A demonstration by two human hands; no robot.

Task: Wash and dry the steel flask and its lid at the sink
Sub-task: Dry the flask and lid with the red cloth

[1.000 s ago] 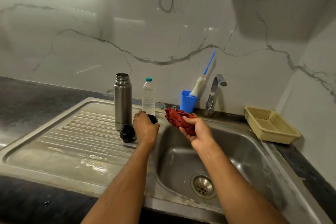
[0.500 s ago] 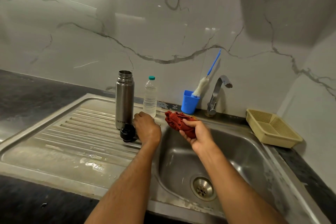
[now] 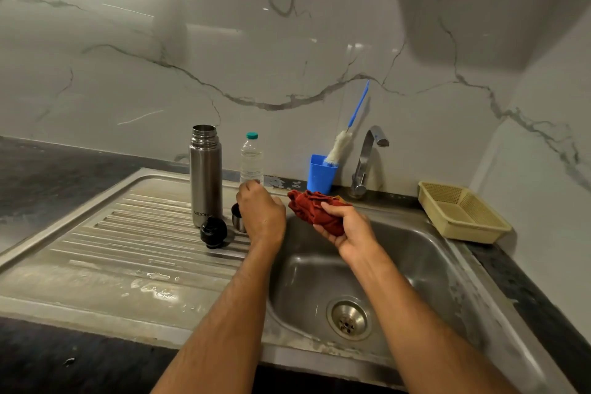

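Sink basin nearest, drain at bottom. Right hand over basin, grip curled round crumpled red cloth. Left hand on drainboard over steel cup lid; grip bent down over it, actual hold hidden. Black stopper just beside, touching neither. Steel flask upright behind, open-topped. Plastic bottle, blue cup with brush, tap against wall.
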